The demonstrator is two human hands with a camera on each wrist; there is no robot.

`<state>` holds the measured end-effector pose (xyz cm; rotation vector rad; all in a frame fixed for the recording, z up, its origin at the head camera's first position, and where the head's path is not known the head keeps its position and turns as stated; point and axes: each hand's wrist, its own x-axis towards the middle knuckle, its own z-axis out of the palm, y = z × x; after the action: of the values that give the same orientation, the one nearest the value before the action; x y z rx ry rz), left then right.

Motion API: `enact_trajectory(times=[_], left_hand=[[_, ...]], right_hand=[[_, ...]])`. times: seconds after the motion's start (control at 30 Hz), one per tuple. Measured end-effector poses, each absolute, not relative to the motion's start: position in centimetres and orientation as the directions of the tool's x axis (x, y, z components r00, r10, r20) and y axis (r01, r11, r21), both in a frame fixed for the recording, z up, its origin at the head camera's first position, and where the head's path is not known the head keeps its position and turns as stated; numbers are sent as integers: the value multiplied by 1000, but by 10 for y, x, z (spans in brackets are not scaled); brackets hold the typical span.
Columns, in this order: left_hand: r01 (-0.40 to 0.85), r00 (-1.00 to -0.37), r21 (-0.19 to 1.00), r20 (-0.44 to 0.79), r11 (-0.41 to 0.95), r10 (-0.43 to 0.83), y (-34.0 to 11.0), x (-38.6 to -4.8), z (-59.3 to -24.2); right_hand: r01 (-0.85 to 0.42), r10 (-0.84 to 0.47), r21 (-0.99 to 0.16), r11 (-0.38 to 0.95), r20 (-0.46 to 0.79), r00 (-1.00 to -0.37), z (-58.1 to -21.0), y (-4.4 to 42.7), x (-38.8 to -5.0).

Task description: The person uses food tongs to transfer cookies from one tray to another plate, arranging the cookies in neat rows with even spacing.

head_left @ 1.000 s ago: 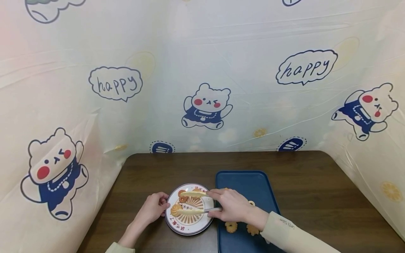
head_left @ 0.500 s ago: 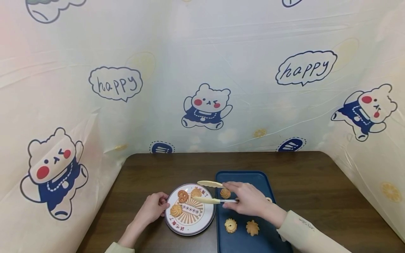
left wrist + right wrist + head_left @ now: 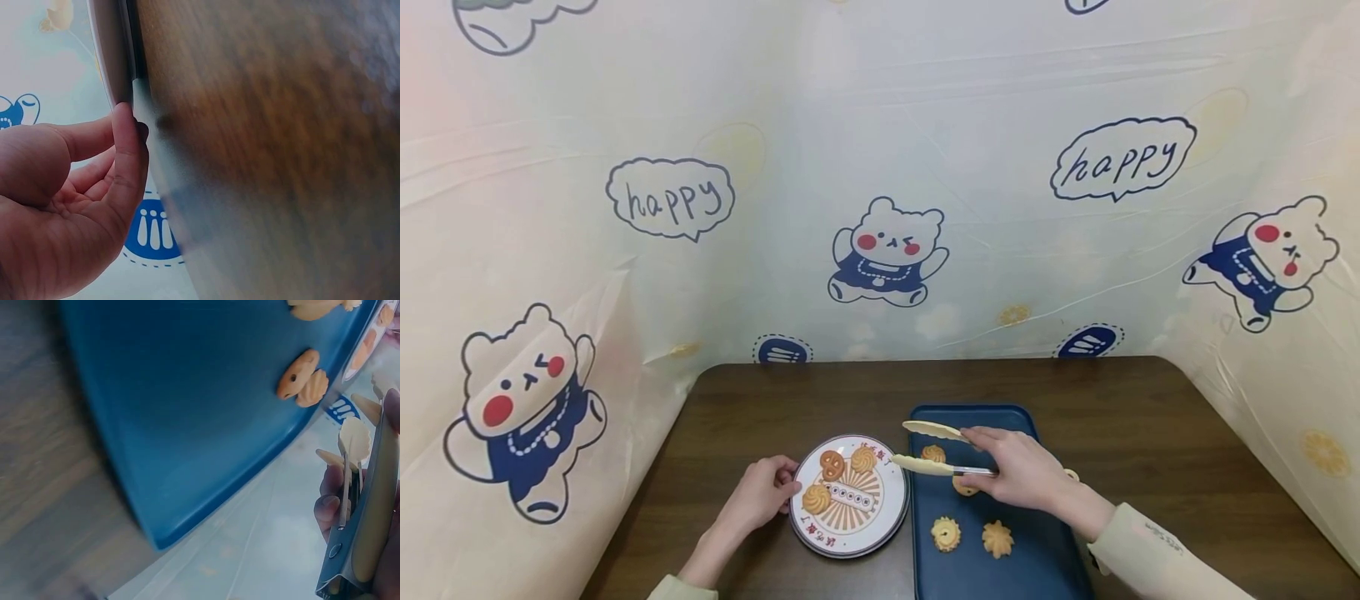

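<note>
My left hand (image 3: 763, 493) pinches the left rim of a white printed plate (image 3: 880, 533) between thumb and fingers; the left wrist view shows the plate (image 3: 111, 50) edge-on. Three cookies lie on it: a pretzel-shaped cookie (image 3: 832, 465), a swirl cookie (image 3: 863, 459) and a larger swirl cookie (image 3: 816, 499). My right hand (image 3: 1022, 471) grips tongs (image 3: 925, 465) with pale yellow tips, spread apart with nothing between them. The tips hang over the tray's left edge, near a swirl cookie (image 3: 933, 453). The right wrist view shows the tongs (image 3: 365, 537) from behind.
A blue tray (image 3: 970, 575) stands right of the plate. On it lie a round cookie (image 3: 945, 534), a flower-shaped cookie (image 3: 997, 540), a pretzel-like cookie (image 3: 964, 487) partly behind the tongs, and a pale cookie (image 3: 1072, 475) beside my wrist. The dark wooden table (image 3: 1135, 433) meets a printed curtain (image 3: 880, 150).
My right hand has moved right with the tongs, from over the plate to over the tray. The swirl cookie at the plate's upper right now shows uncovered. My left hand stays on the rim.
</note>
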<state>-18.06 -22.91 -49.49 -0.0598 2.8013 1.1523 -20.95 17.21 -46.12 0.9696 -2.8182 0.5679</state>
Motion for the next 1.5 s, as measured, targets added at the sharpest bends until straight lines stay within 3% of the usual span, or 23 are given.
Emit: enact_trajectory(times=[0.77, 1.5], left_hand=[[-88, -992, 705, -124, 704, 1, -230, -179, -495], [-69, -994, 705, -109, 705, 12, -230, -180, -494]], right_hand=[[-525, -506, -356, 773, 153, -849, -480, 230, -179], [-503, -489, -347, 791, 134, -862, -492, 250, -165]])
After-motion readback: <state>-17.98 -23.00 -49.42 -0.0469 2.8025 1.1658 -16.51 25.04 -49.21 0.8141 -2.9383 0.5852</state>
